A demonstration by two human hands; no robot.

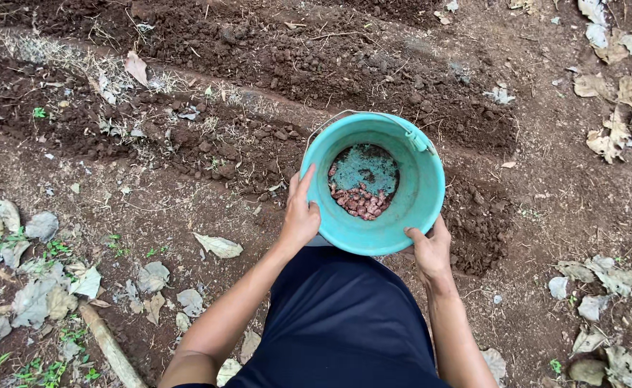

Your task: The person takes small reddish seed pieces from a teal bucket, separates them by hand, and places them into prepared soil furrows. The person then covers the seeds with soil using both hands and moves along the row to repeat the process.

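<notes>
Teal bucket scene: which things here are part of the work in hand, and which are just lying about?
In use:
round teal plastic bucket
reddish-brown seeds in its bottom
left hand and right hand on its rim
dark tilled soil furrow

Lying about:
dry grey-brown fallen leaves
brown wooden stick

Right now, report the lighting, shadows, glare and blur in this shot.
Head view: soft, even daylight, no hard shadows or glare. The teal bucket, the reddish seeds inside it and both hands, left and right, are sharp. The tilled soil stays clear too, with slight wide-angle stretch toward the edges.
</notes>
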